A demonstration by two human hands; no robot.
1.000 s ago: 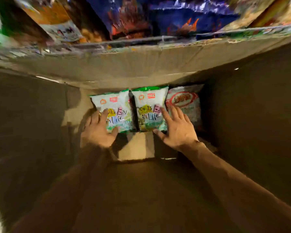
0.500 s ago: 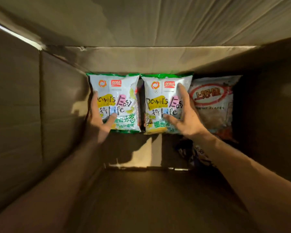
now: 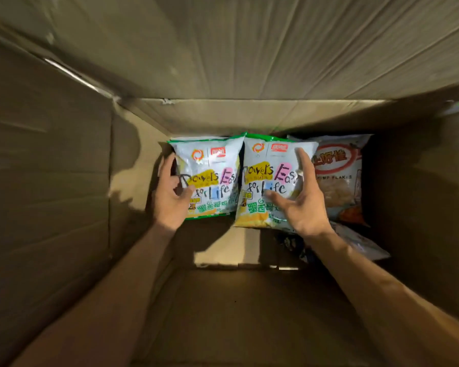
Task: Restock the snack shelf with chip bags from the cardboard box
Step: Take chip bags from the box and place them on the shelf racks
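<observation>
I look down into a deep cardboard box point(image 3: 51, 181). Two white and green chip bags lie side by side on its floor. My left hand point(image 3: 170, 200) grips the left chip bag point(image 3: 210, 165) at its left edge, thumb on the front and fingers behind. My right hand point(image 3: 302, 207) holds the right chip bag point(image 3: 270, 165) along its right side, thumb across the front. That bag sits slightly raised and overlaps its neighbour.
A white and red shrimp flakes bag point(image 3: 339, 181) lies against the right wall, touching the right chip bag. Part of another pale bag point(image 3: 361, 245) and a dark one point(image 3: 294, 245) show under my right wrist. Box walls close in on all sides.
The view has dropped deeper into the box and the shelf is out of sight. Both hands went from lying flat on the bags to closing around their outer edges.
</observation>
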